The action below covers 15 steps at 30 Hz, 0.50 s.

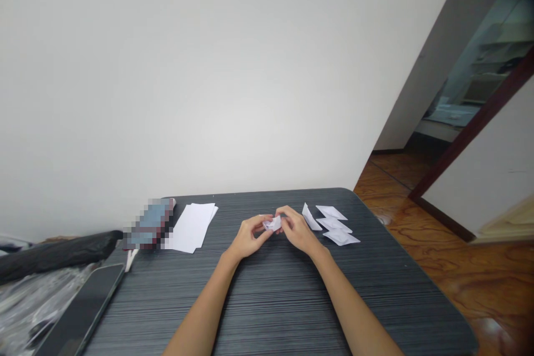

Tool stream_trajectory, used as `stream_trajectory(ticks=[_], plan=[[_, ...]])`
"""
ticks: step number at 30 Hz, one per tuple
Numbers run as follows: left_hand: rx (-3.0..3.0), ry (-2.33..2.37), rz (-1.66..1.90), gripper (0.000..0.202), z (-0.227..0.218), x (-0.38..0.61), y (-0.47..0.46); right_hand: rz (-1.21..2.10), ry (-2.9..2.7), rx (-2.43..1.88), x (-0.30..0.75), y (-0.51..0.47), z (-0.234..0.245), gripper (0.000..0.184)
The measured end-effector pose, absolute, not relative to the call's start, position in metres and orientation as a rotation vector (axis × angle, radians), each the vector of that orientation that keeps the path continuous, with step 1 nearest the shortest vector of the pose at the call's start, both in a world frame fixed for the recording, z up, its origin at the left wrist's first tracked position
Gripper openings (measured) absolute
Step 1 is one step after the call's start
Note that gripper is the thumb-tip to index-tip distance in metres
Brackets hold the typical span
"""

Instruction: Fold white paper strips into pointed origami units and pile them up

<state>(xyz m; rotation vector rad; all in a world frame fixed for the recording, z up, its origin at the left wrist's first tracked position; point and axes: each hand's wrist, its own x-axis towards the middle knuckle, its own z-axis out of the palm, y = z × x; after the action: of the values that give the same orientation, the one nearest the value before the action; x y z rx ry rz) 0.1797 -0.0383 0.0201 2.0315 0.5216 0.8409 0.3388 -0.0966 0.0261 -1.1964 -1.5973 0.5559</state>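
Note:
A small folded piece of white paper (pixel 273 223) is held between my two hands, just above the middle of the dark table. My left hand (pixel 251 235) grips its left side with thumb and fingers. On the other side, my right hand (pixel 295 229) pinches the paper's right edge; some of those fingertips are hidden. Several folded white paper pieces (pixel 335 226) lie to the right of my right hand, one of them (pixel 311 218) standing out at a different angle. Left of my hands is a small stack of flat white paper sheets (pixel 192 227).
The dark wood-grained table (pixel 275 311) stands against a white wall (pixel 250 78). A blurred-out item (pixel 149 224) sits at the left beside the sheets. A phone-like dark slab (pixel 83 311) lies at the left edge, near a black bundle (pixel 62 253) and clear plastic (pixel 37 295).

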Motion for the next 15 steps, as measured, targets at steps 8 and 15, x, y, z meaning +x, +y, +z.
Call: stream_trajectory(ticks=[8, 15], plan=[[2.369, 0.516, 0.848, 0.034, 0.015, 0.173, -0.030, 0.423, -1.934, -1.285, 0.341, -0.107, 0.030, 0.034], [2.483, 0.529, 0.802, 0.025, 0.007, 0.173, -0.026, 0.345, -1.956, -1.339, 0.344, -0.103, 0.023, 0.017]])
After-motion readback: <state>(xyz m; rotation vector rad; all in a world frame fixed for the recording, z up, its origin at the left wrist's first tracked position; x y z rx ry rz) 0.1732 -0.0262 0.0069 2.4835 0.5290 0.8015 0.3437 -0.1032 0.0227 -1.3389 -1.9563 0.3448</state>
